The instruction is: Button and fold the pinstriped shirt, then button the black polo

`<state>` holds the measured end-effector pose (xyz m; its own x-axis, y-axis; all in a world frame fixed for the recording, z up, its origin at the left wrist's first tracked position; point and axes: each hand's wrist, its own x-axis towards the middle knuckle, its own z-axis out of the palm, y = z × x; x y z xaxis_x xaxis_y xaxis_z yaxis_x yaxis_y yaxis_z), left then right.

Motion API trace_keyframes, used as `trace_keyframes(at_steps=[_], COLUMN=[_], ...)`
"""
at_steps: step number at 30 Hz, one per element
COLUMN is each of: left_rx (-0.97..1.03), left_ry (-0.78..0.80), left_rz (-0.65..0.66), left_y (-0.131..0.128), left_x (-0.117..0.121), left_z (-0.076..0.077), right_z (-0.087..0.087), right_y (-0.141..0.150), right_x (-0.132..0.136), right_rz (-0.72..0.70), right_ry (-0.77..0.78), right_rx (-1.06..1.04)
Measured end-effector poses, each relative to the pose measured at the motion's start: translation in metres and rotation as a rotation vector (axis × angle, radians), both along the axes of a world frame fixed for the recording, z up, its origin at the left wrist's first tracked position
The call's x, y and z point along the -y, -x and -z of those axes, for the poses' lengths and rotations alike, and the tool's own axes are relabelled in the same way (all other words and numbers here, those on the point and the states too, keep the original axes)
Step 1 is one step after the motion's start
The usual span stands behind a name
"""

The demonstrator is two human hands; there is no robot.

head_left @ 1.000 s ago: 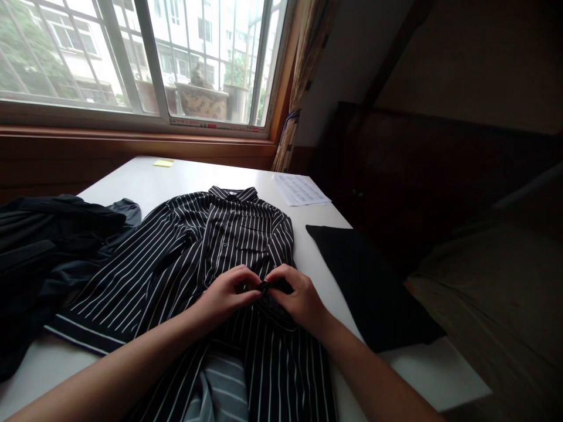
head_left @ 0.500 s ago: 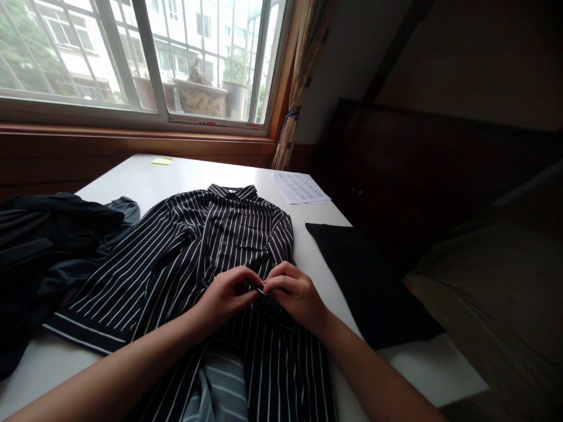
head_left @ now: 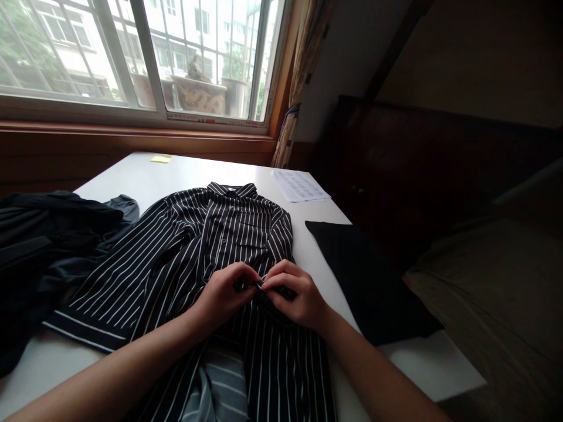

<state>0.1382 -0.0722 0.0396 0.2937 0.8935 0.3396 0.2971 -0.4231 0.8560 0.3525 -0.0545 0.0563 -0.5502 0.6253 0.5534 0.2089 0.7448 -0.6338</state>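
A black shirt with thin white stripes (head_left: 206, 246) lies face up on the white table (head_left: 145, 179), collar toward the window. My left hand (head_left: 226, 293) and my right hand (head_left: 297, 296) meet over the shirt's front opening, about halfway down. Both pinch the two edges of the placket together with curled fingers. The spot between the fingertips is too small and dark to make out. Below my hands the shirt hangs open and a grey striped lining shows.
A heap of dark clothes (head_left: 39, 234) covers the table's left side. A folded black cloth (head_left: 365, 275) lies to the right, a printed sheet (head_left: 299, 186) at the back, a yellow note (head_left: 160, 159) near the window. A bed stands to the right.
Both hands stay pinched on the shirt's front and have shifted slightly up the placket. The view has tilted a little.
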Motion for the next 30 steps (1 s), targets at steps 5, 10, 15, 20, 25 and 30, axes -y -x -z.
trace_keyframes(at_steps=[5,10,15,20,25,30], left_rx=[-0.041,-0.032,-0.049,-0.053,-0.016,-0.011], left_ry=[-0.111,-0.165,-0.165,-0.123,-0.153,-0.196], left_rz=[-0.013,-0.010,-0.007,-0.015,0.051,0.028], left_y=[-0.0004,-0.0001,-0.0012,-0.0013,0.0009,0.0016], left_x=[-0.0005,-0.0006,-0.0007,-0.0016,-0.0038,-0.0038], left_z=[0.0010,0.0008,0.0007,0.0028,0.0032,0.0044], right_z=[0.0027,0.0067,0.0089,0.0074,0.0038,0.0033], right_y=[0.0005,0.0024,0.0013,0.0008,0.0010,0.0013], right_x=[-0.0017,-0.0024,-0.0022,-0.0024,-0.0012,-0.0015], right_rz=[0.018,0.047,0.052,0.059,0.049,0.044], right_ry=[-0.023,-0.077,-0.101,-0.127,-0.114,-0.093], right_rx=[-0.013,-0.018,-0.012,-0.050,-0.073,-0.081])
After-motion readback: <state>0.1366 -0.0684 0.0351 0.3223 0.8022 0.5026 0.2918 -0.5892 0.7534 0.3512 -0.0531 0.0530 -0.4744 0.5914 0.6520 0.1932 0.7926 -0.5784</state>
